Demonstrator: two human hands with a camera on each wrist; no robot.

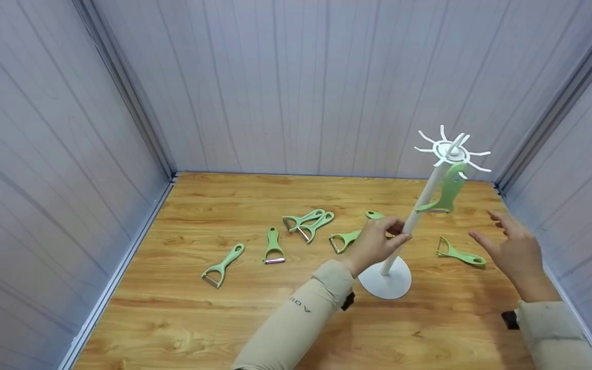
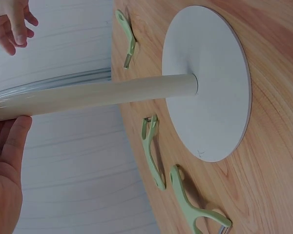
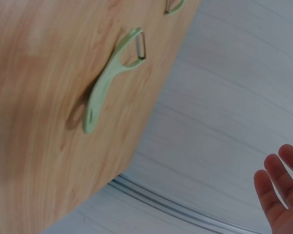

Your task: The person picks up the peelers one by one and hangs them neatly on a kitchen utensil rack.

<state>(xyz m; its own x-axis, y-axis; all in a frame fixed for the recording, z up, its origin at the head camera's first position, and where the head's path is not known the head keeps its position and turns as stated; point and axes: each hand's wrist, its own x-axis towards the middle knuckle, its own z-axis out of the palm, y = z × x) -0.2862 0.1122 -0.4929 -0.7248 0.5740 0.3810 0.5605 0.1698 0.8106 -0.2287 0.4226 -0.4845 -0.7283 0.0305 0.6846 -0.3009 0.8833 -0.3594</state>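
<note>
My left hand [image 1: 375, 242] grips the slim pole [image 1: 424, 198] of a white stand, thumb and fingers around it. The stand leans to the right in the head view, its round base [image 1: 386, 289] low by the table. One green peeler [image 1: 450, 191] hangs from a hook of the stand's top ring [image 1: 442, 149]. To the right, my right hand [image 1: 516, 253] is held in the air with thumb and fingers spread and nothing in it. Left of it on the table lies another green peeler [image 1: 461, 254], also visible in the right wrist view [image 3: 103, 85].
Several more green peelers lie on the wooden table [image 1: 172, 318]: one at the left [image 1: 222, 267], another beside it [image 1: 274, 246], and an overlapping pair [image 1: 316, 225]. My left hand partly covers a peeler [image 1: 345, 239]. Panel walls [image 1: 301, 87] enclose the table's back and sides.
</note>
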